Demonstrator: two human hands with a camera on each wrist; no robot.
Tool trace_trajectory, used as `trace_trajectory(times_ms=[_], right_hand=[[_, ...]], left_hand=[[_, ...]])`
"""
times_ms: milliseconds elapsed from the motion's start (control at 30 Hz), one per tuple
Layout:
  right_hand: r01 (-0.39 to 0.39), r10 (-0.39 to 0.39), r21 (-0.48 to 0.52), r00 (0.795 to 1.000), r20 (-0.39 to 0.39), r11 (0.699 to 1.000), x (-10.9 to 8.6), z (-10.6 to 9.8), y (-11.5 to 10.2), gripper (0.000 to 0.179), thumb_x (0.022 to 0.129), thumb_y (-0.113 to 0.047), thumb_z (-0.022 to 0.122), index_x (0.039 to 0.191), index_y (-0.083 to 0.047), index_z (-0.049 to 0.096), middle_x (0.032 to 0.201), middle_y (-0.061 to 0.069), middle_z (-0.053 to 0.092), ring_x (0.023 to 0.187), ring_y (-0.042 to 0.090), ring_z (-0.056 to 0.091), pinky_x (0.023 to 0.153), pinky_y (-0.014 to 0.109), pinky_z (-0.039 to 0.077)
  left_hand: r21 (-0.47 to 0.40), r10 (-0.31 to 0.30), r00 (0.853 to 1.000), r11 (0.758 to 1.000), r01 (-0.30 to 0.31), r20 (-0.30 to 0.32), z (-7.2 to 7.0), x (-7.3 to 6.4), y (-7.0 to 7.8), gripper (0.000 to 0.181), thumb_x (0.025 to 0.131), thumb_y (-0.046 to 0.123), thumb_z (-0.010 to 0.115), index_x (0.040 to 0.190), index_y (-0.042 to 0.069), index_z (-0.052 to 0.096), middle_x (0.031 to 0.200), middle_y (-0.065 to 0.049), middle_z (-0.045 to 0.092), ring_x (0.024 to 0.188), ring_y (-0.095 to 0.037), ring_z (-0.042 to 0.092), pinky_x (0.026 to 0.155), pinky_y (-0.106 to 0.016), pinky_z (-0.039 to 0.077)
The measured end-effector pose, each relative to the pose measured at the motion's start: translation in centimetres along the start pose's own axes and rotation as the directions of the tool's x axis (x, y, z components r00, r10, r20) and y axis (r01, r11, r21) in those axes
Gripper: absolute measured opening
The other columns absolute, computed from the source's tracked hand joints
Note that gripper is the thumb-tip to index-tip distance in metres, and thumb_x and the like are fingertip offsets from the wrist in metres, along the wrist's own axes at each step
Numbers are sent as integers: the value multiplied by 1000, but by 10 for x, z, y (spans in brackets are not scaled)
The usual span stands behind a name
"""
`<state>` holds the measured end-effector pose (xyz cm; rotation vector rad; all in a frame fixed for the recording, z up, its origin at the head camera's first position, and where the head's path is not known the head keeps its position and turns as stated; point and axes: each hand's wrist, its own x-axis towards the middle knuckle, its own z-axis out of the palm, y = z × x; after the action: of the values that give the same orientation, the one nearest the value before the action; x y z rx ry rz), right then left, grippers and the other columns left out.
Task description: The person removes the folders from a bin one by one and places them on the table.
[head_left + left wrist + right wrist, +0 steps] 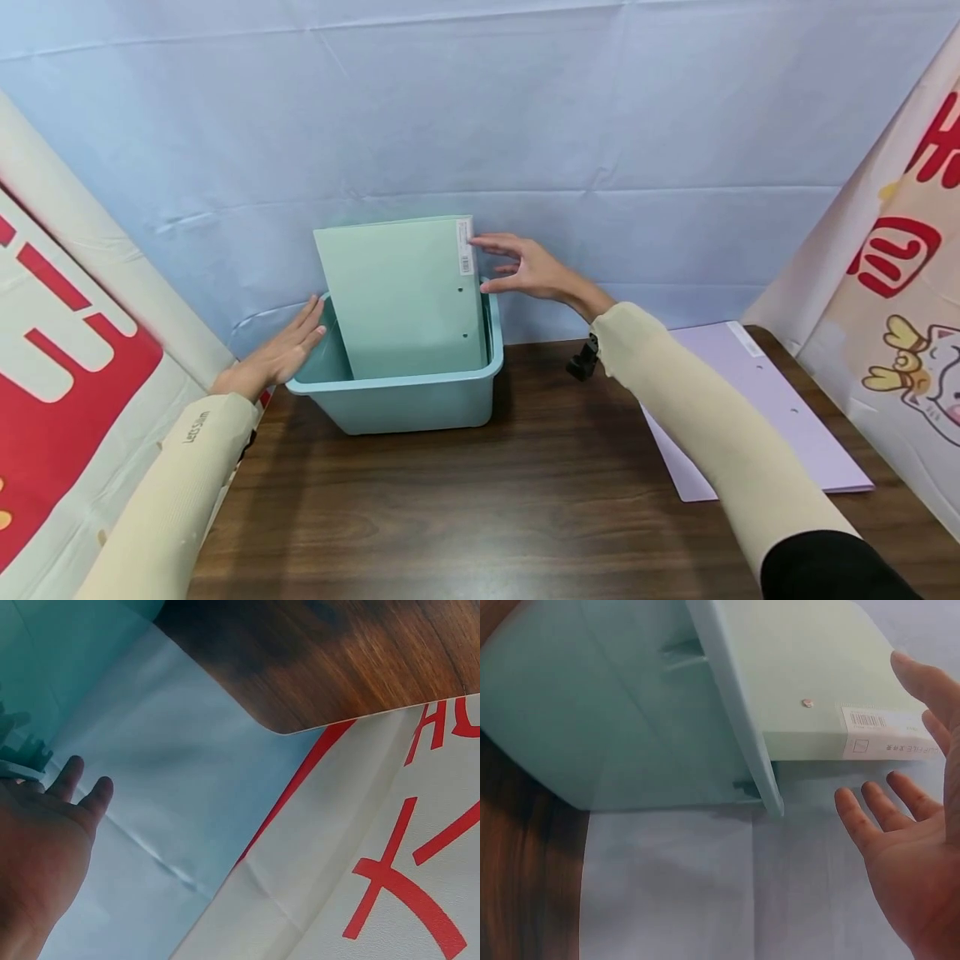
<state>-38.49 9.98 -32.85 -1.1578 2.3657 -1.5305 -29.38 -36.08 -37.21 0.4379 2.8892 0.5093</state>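
Note:
A pale green file folder (397,300) stands upright, leaning slightly, inside a light blue plastic bin (420,408). Its spine edge faces right and carries a white barcode label (885,731). My left hand (281,354) rests at the bin's left rim with fingers extended; in the left wrist view the hand (49,840) is partly cut off by the frame. Beside the folder's labelled edge is my right hand (528,268), fingers spread and thumb apart. The right wrist view has that hand (915,877) around the spine side, with a gap between fingers and folder.
A lilac folder (772,392) lies flat on the dark wood table (465,508) at the right, partly behind the right sleeve. Blue cloth (525,108) hangs directly behind the bin. Printed sheets flank the table on both sides.

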Motion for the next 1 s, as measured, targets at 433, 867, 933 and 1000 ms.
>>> trace_trajectory(times_ms=[433,867,933,1000], right_hand=[[-24,25,89,1000,-5,996,23,19,8,76,89,-11,87,157,-21,54,166,5,42,147,29,48,116,49,47],[-102,107,123,993,-39,987,38,33,11,72,87,-22,90,152,-31,60,154,2,55,93,23,55,77,32,49],[-102,110,140,992,-54,985,40,36,12,72,86,-20,91,151,-31,62,148,3,58,85,22,52,73,32,47],[-99,111,163,991,-69,982,41,38,13,72,85,-18,92,150,-30,62,147,4,58,86,21,54,74,31,49]], left_hand=[[10,-4,1000,1000,4,-1,-1,2,3,69,117,44,15,169,6,-8,176,-19,-16,162,-46,-7,127,-67,5],[6,-1,1000,1000,1,-14,1,1,1,68,116,43,15,169,6,-8,176,-18,-16,162,-46,-7,127,-67,4],[4,-2,1000,1000,2,-15,0,1,2,68,117,43,15,169,6,-8,176,-19,-16,162,-46,-7,128,-66,4],[5,-2,1000,1000,2,-15,0,0,2,68,117,42,15,169,5,-8,176,-18,-16,162,-45,-7,128,-65,3]])
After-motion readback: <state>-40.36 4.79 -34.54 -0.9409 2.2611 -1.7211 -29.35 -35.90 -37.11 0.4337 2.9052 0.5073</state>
